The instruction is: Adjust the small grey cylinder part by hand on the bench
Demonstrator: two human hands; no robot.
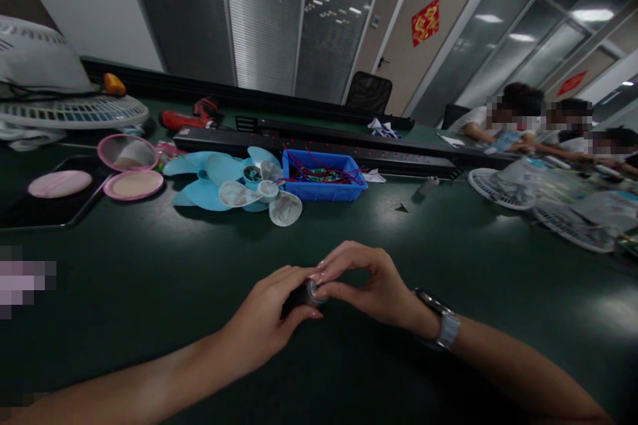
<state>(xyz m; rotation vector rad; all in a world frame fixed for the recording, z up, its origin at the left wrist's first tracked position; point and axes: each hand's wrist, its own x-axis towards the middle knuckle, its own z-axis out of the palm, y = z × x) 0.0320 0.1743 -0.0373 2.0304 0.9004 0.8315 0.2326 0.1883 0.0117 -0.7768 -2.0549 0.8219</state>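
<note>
Close to the table's near side, my left hand (273, 309) is wrapped round a small dark cylinder with a greyish, shiny round end (313, 290); its exact kind is hard to make out. The fingers of my right hand (359, 279) pinch that round end from the right, thumb below and fingertips above. Both hands meet at the cylinder, and most of its body is hidden by the left fingers. A watch with a light strap (447, 331) sits on my right wrist.
Beyond my hands lie blue and whitish fan blades (214, 176) and a blue bin (326, 191) of wired circuit boards. Farther left are an open pink compact (133, 186), a red power tool (187, 121) and a white fan (44, 73). Co-workers (478, 129) sit at right behind fan parts (518, 182).
</note>
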